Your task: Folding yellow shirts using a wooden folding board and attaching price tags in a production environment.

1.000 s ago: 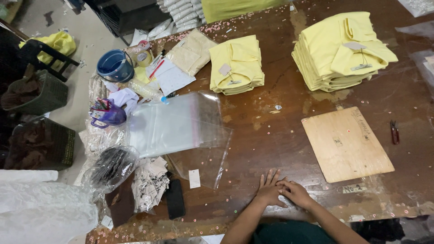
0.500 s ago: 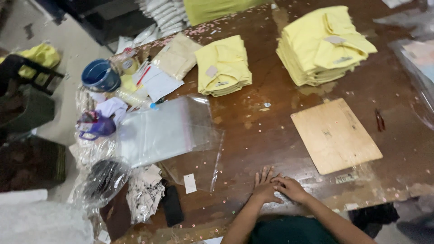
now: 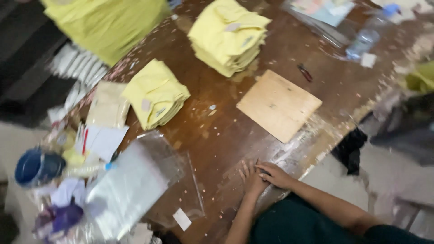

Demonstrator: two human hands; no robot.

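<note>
Both hands, left hand [image 3: 251,180] and right hand [image 3: 276,175], rest empty with flat open fingers on the desk [image 3: 226,131], near one board [image 3: 279,104], two yellow garment stacks [image 3: 156,92] and one clear bag [image 3: 135,180].

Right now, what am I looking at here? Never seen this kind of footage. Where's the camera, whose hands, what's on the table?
There is no machine: a person works with bare hands, and the single camera sits on their head, looking down. Both hands rest flat on the brown wooden table near its edge, the right hand lying partly over the left hand. Neither holds anything. In front of them lies a thin wooden board. Further off are two stacks of folded yellow garments, a small stack and a taller stack. To the left lie clear plastic bags, and a plastic bottle lies at the far right.
</note>
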